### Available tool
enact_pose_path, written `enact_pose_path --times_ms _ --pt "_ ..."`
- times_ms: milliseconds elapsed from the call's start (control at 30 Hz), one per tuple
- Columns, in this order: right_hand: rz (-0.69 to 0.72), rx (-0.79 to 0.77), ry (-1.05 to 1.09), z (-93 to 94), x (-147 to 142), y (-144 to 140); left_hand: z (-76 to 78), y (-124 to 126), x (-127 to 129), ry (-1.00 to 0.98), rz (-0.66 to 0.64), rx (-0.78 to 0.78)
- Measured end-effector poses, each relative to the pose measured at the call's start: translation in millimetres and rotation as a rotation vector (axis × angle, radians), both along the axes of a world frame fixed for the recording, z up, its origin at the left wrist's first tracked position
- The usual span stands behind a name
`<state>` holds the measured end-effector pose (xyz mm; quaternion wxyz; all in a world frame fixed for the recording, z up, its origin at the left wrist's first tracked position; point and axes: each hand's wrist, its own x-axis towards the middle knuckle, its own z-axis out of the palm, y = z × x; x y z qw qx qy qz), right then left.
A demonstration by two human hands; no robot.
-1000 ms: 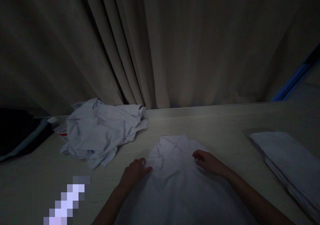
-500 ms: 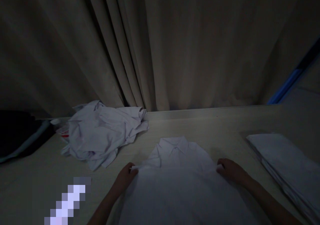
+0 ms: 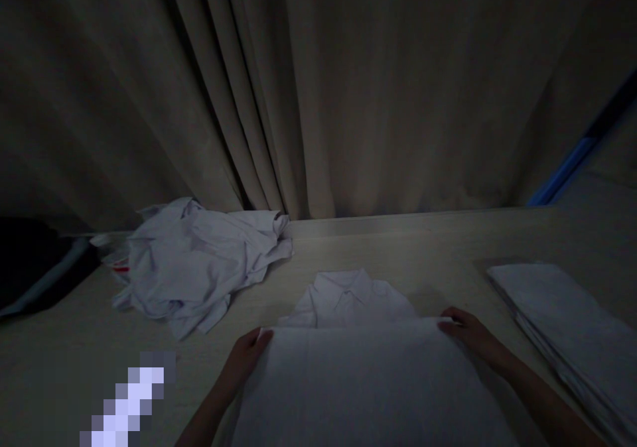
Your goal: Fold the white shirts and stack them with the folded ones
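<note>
A white shirt lies flat on the bench at the near edge, its lower part folded up towards the collar. The left hand pinches the fold's left corner; the right hand pinches its right corner. Right of it, near the bench's edge, sits a stack of folded shirts, with bare bench between. Farther left lies a crumpled pile of shirts. Behind the far edge hangs a curtain.
</note>
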<state>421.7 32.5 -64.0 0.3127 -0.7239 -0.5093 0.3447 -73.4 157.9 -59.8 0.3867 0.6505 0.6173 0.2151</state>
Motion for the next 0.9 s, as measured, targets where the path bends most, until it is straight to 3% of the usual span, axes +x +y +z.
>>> enact_pose_path --times_ms 167,467,733,900 --pt "-0.072 -0.031 -0.160 -16.7 4.6 1.4 -12.0 1.8 0.5 0.023 0.042 0.022" --pt "-0.104 0.013 0.024 -20.8 6.9 0.8 -7.0 -3.7 -1.5 0.030 0.106 0.069" --pt "-0.232 -0.037 0.095 -39.5 5.6 6.0 -23.1 3.3 -3.4 0.054 0.131 0.051" --pt "-0.259 0.002 0.067 -38.6 7.5 9.0 -24.8 6.5 -3.7 0.058 0.145 0.049"
